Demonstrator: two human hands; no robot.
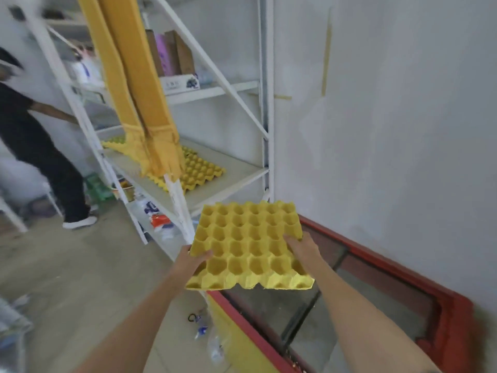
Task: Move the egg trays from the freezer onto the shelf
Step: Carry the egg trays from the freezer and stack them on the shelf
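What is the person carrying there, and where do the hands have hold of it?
An empty yellow egg tray, held level with both hands: the left hand grips its near-left edge, the right hand its right edge, fingers over the top.

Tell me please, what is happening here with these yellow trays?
A person holds an empty yellow egg tray with both hands, the left hand at its left edge and the right hand at its right edge. The tray is in the air between the red-framed freezer and the white shelf. More yellow trays already lie on that shelf. Another person stands farther left.
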